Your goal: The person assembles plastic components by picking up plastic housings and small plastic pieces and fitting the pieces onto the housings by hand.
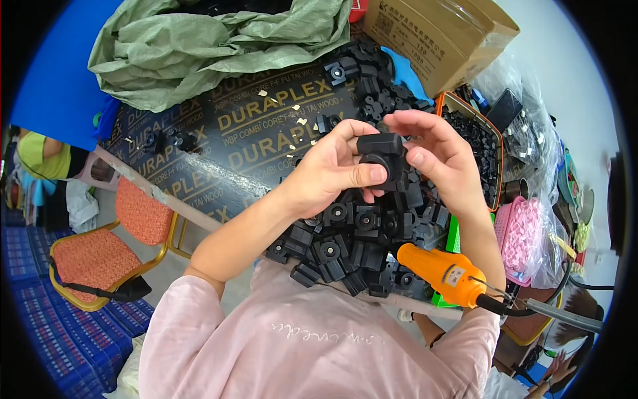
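Note:
Over the table's near right part, my left hand [332,163] grips a black plastic part [380,144] with a round fitting on its side; the thumb presses on its near face. On the other side of that part is my right hand [444,156], its fingers slightly curled and the thumb apart from them. Its fingertips are close to the part; whether they touch it I cannot tell. Beneath both hands lies a pile of similar black parts [332,251], several showing round metal-centred fittings. An orange electric screwdriver [438,271] hangs beside my right forearm.
A dark printed board [219,156] covers the table. At the back are a green woven sack [219,50] and a cardboard box [435,40]. To the right stand an orange-rimmed tray [500,143] of small black pieces and a pink basket [508,233]. Orange chairs [100,259] stand left.

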{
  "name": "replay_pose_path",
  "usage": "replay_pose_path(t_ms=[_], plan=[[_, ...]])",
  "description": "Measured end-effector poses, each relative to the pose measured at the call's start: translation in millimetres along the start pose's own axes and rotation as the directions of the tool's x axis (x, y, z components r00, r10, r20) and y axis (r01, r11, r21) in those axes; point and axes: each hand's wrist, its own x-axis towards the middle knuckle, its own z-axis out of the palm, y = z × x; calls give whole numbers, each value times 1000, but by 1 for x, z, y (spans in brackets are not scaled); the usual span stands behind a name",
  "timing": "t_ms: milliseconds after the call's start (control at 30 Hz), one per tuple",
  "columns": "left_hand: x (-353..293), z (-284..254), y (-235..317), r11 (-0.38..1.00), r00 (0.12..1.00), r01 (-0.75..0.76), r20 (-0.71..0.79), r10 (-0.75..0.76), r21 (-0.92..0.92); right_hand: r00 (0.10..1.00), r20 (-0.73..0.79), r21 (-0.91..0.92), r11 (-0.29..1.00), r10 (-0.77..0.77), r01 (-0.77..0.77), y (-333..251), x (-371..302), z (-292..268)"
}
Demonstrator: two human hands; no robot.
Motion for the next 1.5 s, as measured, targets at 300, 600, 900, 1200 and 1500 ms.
replay_pose_path(t_ms=[300, 600, 900, 1200, 1500], plan=[[-10, -3, -15, 974, 971, 226, 84, -224, -23, 941, 338, -241, 963, -34, 122, 25, -28, -6], [70, -72, 2, 644, 964, 79, -224, 146, 761, 999, 33, -625, 781, 19, 6, 15, -42, -25], [174, -175, -6, -6, 870, 410, -390, 302, 912, 973, 179, -471, 881, 143, -43, 36, -22, -59], [121, -125, -27, 597, 929, -54, -179, 324, 800, 905, -402, -915, 93, -139, -393, 114, 3, -172], [25, -50, -1, 735, 979, -70, -97, 182, 674, 807, -575, -815, 180, -135, -551, 100, -7, -185]])
